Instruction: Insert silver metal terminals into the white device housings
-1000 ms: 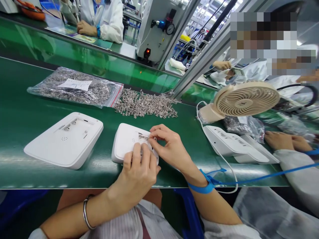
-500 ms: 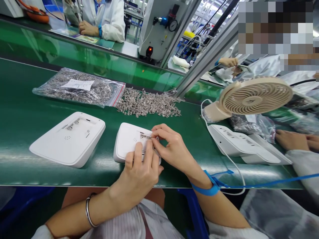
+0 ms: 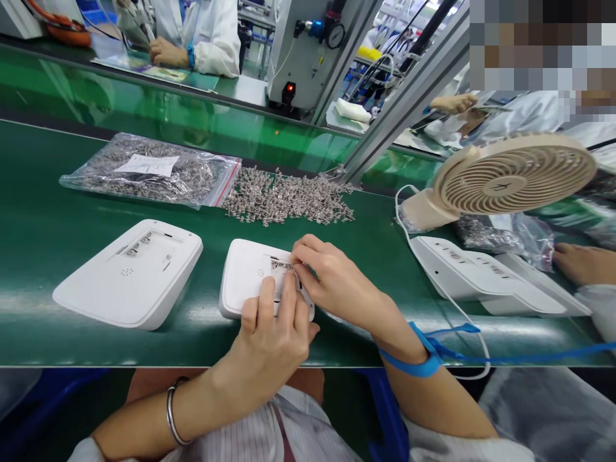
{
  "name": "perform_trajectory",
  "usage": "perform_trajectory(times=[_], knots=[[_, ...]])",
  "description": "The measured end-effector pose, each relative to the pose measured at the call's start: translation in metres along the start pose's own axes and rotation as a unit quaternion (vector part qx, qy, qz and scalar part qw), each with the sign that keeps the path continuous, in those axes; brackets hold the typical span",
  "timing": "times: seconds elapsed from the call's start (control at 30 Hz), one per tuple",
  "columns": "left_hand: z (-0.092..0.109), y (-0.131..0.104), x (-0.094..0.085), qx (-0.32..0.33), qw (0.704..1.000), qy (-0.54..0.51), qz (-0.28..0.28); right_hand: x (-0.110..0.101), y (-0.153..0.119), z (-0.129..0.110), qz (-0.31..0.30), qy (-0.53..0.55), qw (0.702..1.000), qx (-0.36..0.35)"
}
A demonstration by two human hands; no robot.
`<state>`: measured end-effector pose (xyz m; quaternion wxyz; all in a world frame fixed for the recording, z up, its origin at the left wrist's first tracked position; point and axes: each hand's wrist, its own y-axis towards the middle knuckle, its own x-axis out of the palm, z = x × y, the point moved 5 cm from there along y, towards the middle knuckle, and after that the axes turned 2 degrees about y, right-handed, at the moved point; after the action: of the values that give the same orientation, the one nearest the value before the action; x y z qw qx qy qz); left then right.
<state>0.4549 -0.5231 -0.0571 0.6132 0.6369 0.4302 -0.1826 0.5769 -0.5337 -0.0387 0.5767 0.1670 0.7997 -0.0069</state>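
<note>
White housing (image 3: 240, 273) lies flat on the green counter (image 3: 29, 212), in the middle of my head view, much of its right half covered by two hands. The left hand (image 3: 276, 330) crosses its near side; the right hand (image 3: 334, 276) comes in over the right edge. From here I see the left fingers slightly parted and bent down onto the housing, but I can't tell how firmly they grip. The right thumb and forefinger draw close together at the recess (image 3: 278, 273); whether they pinch anything, I can't make out. At far right, my frame cuts off a co-worker's hand (image 3: 582, 263).

The shell is smooth, with rounded corners, metal contacts (image 3: 280, 264) in the recess and a cluster of tiny holes (image 3: 260, 273).

The biggest container, a clear bag (image 3: 192, 179), is full of small metal pieces; its label (image 3: 149, 165) is too small to read. A smaller clear bag (image 3: 491, 231), partly behind the beige fan (image 3: 510, 183), holds metallic bits I can't separate. The second white housing (image 3: 115, 282), to the left, has coiled contacts (image 3: 139, 242) in its open recess.
</note>
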Motion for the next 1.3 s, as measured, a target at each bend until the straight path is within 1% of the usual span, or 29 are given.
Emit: perform_trajectory(times=[0.1, 0.2, 0.27, 0.33, 0.43, 0.5, 0.63, 0.73, 0.87, 1.0, 1.1, 1.2, 1.3], knots=[[-0.001, 0.000, 0.000, 0.002, 1.000, 0.006, -0.010, 0.000, 0.000, 0.000, 0.027, 0.012, 0.999, 0.013], [-0.001, 0.001, 0.000, 0.000, 1.000, 0.008, -0.018, 0.000, -0.004, 0.003, 0.051, 0.077, 0.995, 0.037], [-0.001, 0.002, 0.001, -0.006, 1.000, 0.006, -0.024, -0.001, -0.008, 0.009, 0.074, 0.142, 0.985, 0.059], [0.000, 0.002, 0.002, -0.012, 0.999, 0.005, -0.030, -0.001, -0.014, 0.015, 0.105, 0.206, 0.970, 0.080], [0.000, 0.001, 0.004, -0.016, 0.999, 0.006, -0.037, 0.001, -0.025, 0.020, 0.142, 0.261, 0.951, 0.087], [0.000, 0.000, 0.005, -0.016, 0.999, 0.009, -0.036, 0.003, -0.031, 0.019, 0.153, 0.255, 0.952, 0.074], [0.000, 0.001, 0.006, -0.014, 0.999, 0.016, -0.033, 0.006, -0.037, 0.011, 0.162, 0.187, 0.968, 0.038], [0.000, 0.002, 0.005, -0.011, 0.999, 0.022, -0.028, 0.007, -0.039, 0.006, 0.166, 0.147, 0.975, 0.019], [0.001, 0.001, 0.003, -0.011, 0.999, 0.030, -0.016, 0.009, -0.040, 0.003, 0.164, 0.109, 0.980, 0.010], [0.000, 0.001, 0.003, -0.020, 0.999, 0.026, -0.009, 0.009, -0.041, 0.002, 0.168, 0.097, 0.981, 0.004], [0.000, 0.001, 0.003, -0.016, 0.999, 0.027, -0.011, 0.008, -0.041, 0.001, 0.159, 0.076, 0.984, 0.003], [0.000, 0.001, 0.002, -0.010, 0.999, 0.028, -0.013, 0.005, -0.037, -0.001, 0.128, 0.047, 0.991, -0.008], [0.000, 0.001, 0.003, -0.009, 0.999, 0.024, -0.020, 0.002, -0.027, 0.000, 0.108, 0.062, 0.992, -0.009]])
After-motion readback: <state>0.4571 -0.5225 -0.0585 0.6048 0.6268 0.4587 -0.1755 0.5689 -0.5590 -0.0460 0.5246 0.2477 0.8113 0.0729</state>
